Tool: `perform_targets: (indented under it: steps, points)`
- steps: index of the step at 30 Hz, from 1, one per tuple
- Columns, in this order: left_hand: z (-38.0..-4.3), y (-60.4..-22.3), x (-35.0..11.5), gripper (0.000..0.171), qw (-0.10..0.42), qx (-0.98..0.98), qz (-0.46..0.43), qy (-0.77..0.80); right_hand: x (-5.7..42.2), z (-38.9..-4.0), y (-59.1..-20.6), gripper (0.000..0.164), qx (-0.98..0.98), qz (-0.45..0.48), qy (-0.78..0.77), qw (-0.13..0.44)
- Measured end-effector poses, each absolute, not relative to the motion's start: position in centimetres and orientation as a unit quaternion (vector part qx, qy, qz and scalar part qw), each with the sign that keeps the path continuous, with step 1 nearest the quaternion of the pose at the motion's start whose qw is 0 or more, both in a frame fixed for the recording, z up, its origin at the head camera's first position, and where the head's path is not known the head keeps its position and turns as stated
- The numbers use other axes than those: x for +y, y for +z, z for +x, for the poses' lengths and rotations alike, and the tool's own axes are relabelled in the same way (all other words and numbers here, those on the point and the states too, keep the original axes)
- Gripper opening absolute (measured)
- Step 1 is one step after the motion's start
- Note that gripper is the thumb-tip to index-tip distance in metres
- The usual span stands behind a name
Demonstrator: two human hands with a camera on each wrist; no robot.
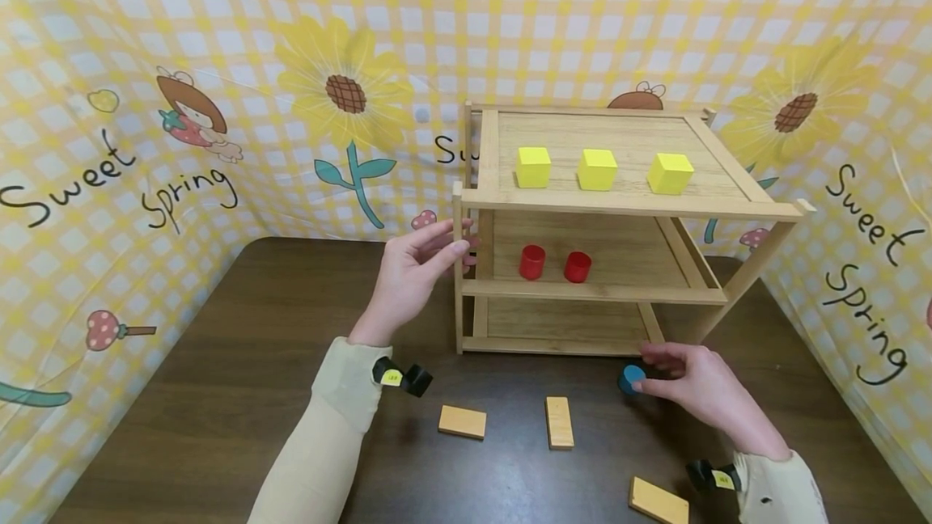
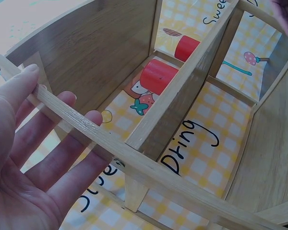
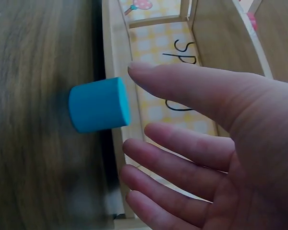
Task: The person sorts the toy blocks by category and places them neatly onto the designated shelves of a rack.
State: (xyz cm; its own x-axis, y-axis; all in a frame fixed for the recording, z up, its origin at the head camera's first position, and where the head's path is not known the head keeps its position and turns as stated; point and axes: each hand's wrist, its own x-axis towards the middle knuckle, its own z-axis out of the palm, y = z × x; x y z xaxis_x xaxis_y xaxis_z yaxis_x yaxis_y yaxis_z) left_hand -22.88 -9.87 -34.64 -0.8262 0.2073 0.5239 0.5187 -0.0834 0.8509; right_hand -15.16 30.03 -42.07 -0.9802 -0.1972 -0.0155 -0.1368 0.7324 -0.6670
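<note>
A three-tier wooden shelf (image 1: 593,291) stands on the dark table. At its front left upright, my left hand (image 1: 408,273) holds the post, thumb on one side and fingers on the other. A blue cylinder (image 1: 630,379) stands on the table before the shelf's lower front edge. Around it my right hand (image 1: 702,386) is spread; in the right wrist view the thumb and fingers are apart from the cylinder. Two red cylinders (image 1: 532,263) sit on the middle tier. Three yellow cubes (image 1: 597,171) form a row on the top tier.
Three flat wooden blocks lie on the table (image 1: 291,338) in front of the shelf: a left block (image 1: 462,422), a middle block (image 1: 559,423) and a right block (image 1: 658,500) near the right sleeve. Behind everything hangs a yellow checked cloth (image 1: 291,184) with sunflowers.
</note>
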Motion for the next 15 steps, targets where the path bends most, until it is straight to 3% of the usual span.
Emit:
perform_targets:
  steps: [15]
  points:
    - [-22.7,-34.6,-9.9,0.034,0.119,-0.685,-0.252,-0.673,30.4,-15.6,-43.6,0.038,0.919,-0.098,-0.376,0.071]
